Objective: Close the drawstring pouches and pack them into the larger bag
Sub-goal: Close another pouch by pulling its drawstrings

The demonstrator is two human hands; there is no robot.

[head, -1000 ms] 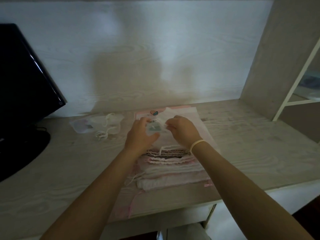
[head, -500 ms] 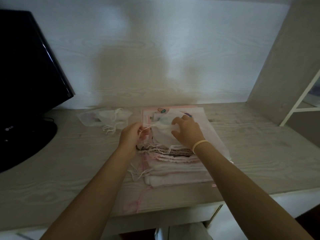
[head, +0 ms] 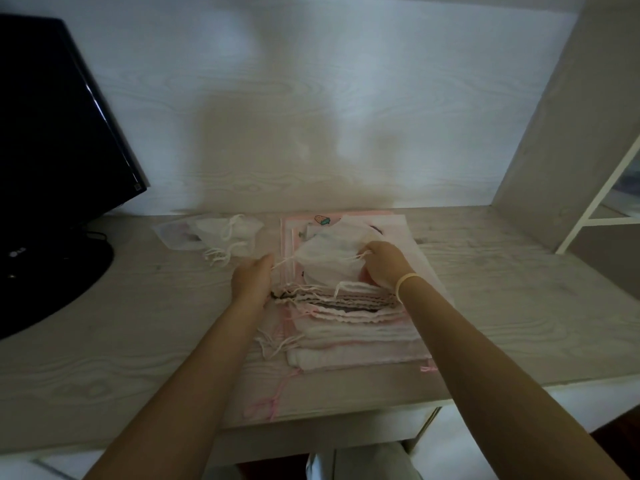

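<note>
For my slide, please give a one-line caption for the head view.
Left hand and right hand pull the drawstrings of a white pouch apart above a stack of pouches.

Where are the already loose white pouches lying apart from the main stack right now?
In the head view, the loose white pouches lie on the desk, left of the pink stack, between it and the monitor.

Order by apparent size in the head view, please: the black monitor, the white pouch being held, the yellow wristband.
1. black monitor, largest, though cut off by the frame edge
2. white pouch, pulled between both hands
3. yellow wristband, smallest
</note>
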